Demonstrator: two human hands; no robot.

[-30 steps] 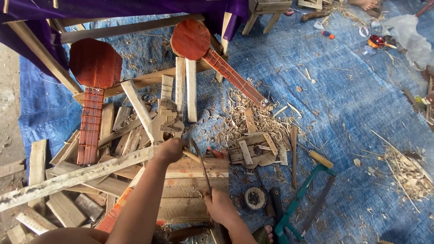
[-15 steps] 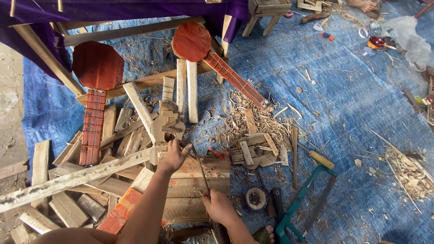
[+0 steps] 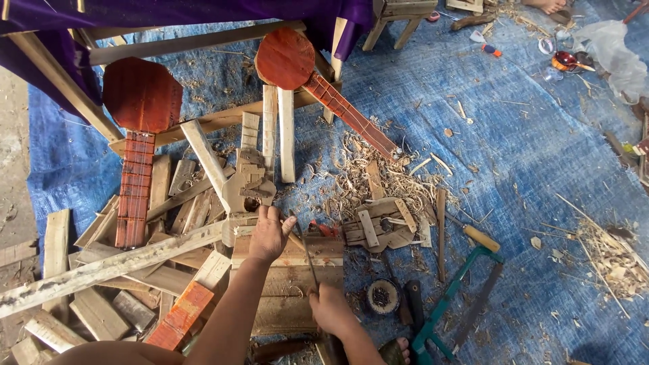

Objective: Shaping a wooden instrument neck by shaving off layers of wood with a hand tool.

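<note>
Blue tarpaulin (image 3: 541,169) covers the ground, littered with wood shavings (image 3: 365,176) and offcuts. At its near centre lies a block of stacked wooden boards (image 3: 287,284), which serves as the work surface. The left hand (image 3: 269,233) presses flat on the far edge of this block, fingers spread over a pale carved wooden piece (image 3: 249,186), apparently to steady it. The right hand (image 3: 331,309) is closed around the handle of a long thin blade (image 3: 305,253), which runs away from the body toward the left hand; the two hands are apart. Left of the block, loose planks (image 3: 101,270) crowd the edge and limit movement there. Two red-bodied stringed instruments (image 3: 138,135) lie beyond, necks pointing toward the person. To the right, a roll of tape (image 3: 382,296) and a green-framed hacksaw (image 3: 460,297) sit near; further right the tarpaulin offers open room.
</note>
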